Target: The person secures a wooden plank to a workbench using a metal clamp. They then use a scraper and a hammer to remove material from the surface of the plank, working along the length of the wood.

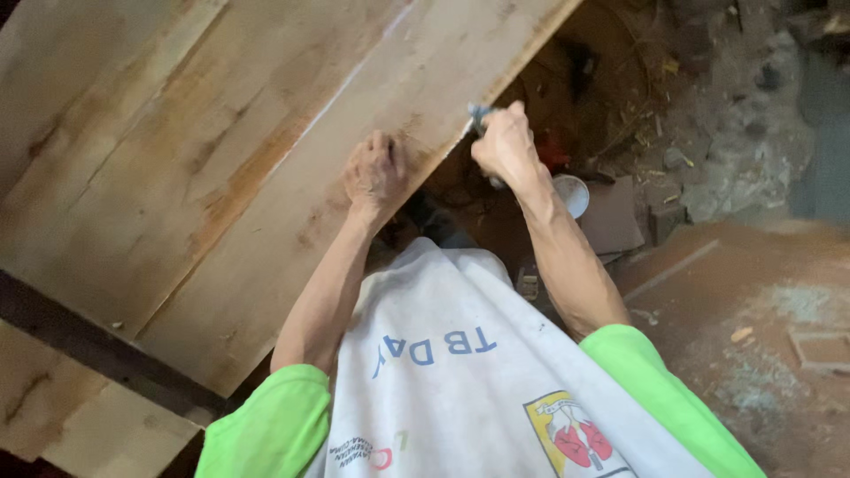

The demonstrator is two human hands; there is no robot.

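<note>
Nearest item: white shirt point(460, 389) with bright green sleeves point(274, 425), printed on the chest, filling the lower middle of the view; both bare forearms run up from it toward the work.

Wooden board point(266, 150): large, pale, flat planks with brown streaks and a faint light line drawn along the grain; it takes up the whole upper left and rests across a dark beam point(97, 350) at the lower left. Its long right-hand edge runs diagonally from the lower left up to the top right.

Left hand point(376, 173): lying palm down on the board, close to that right-hand edge, fingers curled narrow and pressed to the wood. Nothing is seen in it.

Right hand point(505, 142): at the board's right-hand edge, just beside the left hand, closed in a fist around a small grey-blue tool point(479, 113). Only the tip of the tool shows above the knuckles, touching the edge of the board; what kind of tool it is cannot be told.

Ground below the board's edge: dark earth and rubble point(735, 133) at the upper right; a white round container point(571, 193) just under the right forearm; a flat brown slab point(611, 221) beside it; reddish sawdust-covered floor point(753, 301) at the lower right, with a small wood offcut point(822, 348) lying on it.
</note>
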